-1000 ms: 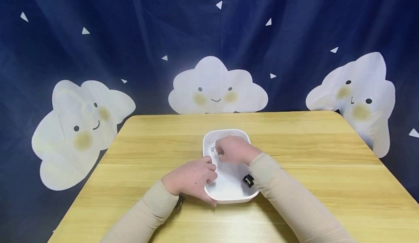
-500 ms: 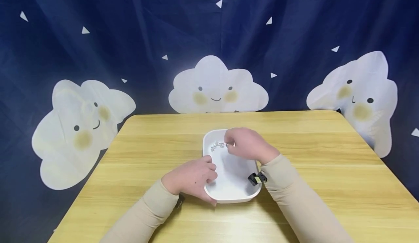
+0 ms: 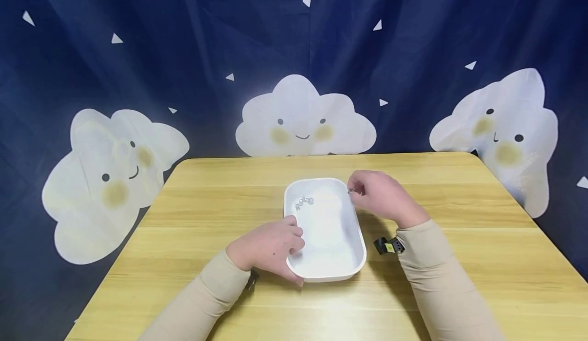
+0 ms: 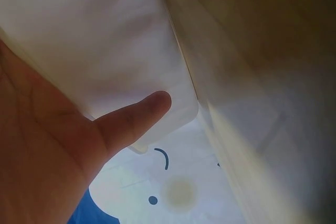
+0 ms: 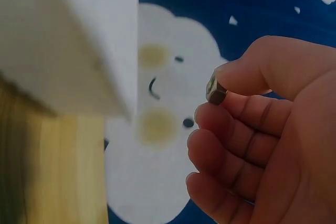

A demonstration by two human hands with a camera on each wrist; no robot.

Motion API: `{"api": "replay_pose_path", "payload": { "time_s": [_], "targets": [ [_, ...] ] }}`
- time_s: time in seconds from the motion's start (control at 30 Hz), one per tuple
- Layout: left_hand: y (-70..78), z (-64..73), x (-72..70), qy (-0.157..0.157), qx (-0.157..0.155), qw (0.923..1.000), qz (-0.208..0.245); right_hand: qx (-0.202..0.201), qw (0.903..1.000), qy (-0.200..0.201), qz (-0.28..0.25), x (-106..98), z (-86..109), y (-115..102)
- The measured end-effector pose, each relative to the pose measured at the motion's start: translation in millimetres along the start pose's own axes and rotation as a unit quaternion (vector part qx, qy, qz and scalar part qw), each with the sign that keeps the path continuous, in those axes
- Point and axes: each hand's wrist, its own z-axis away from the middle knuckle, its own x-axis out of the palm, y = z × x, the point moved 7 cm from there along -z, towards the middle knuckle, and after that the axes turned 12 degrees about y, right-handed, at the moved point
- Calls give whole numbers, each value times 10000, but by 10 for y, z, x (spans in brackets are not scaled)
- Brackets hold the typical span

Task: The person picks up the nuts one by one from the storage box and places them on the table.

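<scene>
One left hand (image 3: 271, 248) is lower left of centre on my head view; I see it grip the white tray (image 3: 328, 239), fingers over the rim, thumb outside. At centre, in the tray's upper left part, lie small silvery pieces (image 3: 310, 201). Right of centre, the right hand (image 3: 388, 196) pinches one small grey piece (image 5: 216, 89) near the tray's upper right rim.

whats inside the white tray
The white tray holds a few small silvery pieces toward its far left corner. The left hand curls its fingers over the left rim, covering the spot beneath them, so I can't tell what, if anything, is there.
</scene>
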Motion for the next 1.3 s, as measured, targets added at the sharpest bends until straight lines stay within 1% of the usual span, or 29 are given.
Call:
{"api": "replay_pose_path", "payload": {
  "time_s": [0.23, 0.4, 0.6, 0.7, 1.0, 1.13, 1.3],
  "targets": [
    [-6, 0, 2, -75, -99, 9999, 15, 121, 9998, -57, 175, 13, 32, 206],
    [-13, 0, 6, -103, -142, 9998, -3, 241, 9989, -218, 323, 59, 58, 350],
    [2, 4, -20, 74, -10, 10000, -8, 549, 9956, -606, 453, 193, 109, 567],
    [14, 9, -35, 163, 57, 9998, 18, 634, 9942, -740, 464, 264, 129, 651],
    [16, 17, -26, 149, 85, 9998, 44, 620, 9922, -912, 582, 465, 167, 803],
    [20, 17, -24, 131, 99, 9999, 34, 589, 9915, -948, 666, 496, 182, 833],
    [6, 15, -19, 89, 63, 9999, 47, 646, 9903, -1001, 718, 498, 186, 845]
  ]
}}
